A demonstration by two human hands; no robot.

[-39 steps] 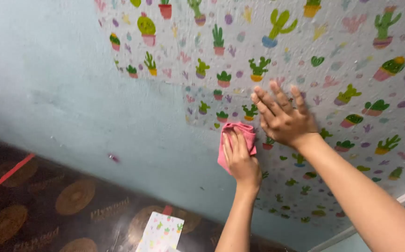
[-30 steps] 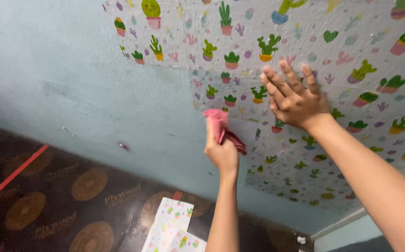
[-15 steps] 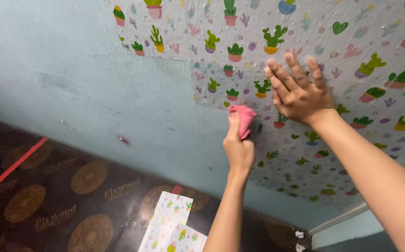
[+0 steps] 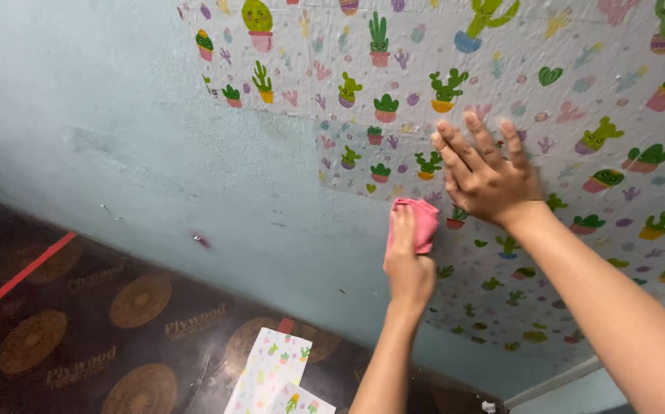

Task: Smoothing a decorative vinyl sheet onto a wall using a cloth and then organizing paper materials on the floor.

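Pink cloth gripped in left hand, just below splayed, empty right-hand fingers flat on cactus-print wallpaper.

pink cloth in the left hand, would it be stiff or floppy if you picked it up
Probably floppy: the pink cloth is bunched and folded under the left hand, which presses it on the cactus wallpaper. It likely weighs little, since the grip looks loose and the fingers alone keep it up. It seems unlikely to slip on that bumpy wall. The right hand lies flat beside it.
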